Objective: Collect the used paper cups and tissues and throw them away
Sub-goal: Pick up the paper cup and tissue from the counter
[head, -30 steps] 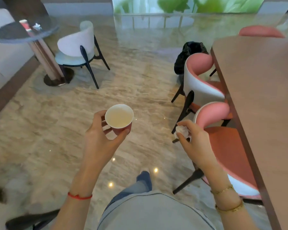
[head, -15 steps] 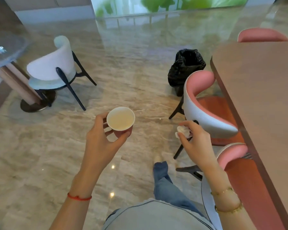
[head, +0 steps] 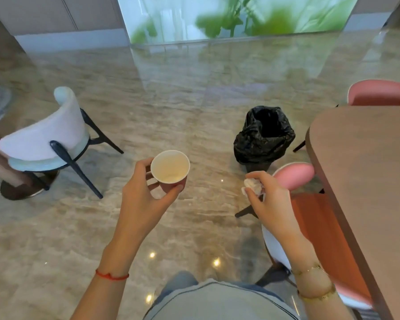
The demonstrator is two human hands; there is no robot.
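My left hand (head: 143,195) grips a red paper cup (head: 170,167) with a white inside, held upright in front of me with nothing in it. My right hand (head: 267,199) pinches a crumpled white tissue (head: 252,185) between thumb and fingers. A bin lined with a black bag (head: 263,137) stands open on the floor ahead, slightly right, beyond the tissue and roughly an arm's length past both hands.
A brown table (head: 367,172) runs along the right, with pink chairs (head: 296,175) tucked beside it, one just right of my right hand. A white chair (head: 46,135) and a round table's pedestal base (head: 21,188) stand at the left. Polished stone floor lies between.
I have walked forward and the view has turned right. The bin has come nearer and more central. The white chair has slid further left. Both hands keep their grips.
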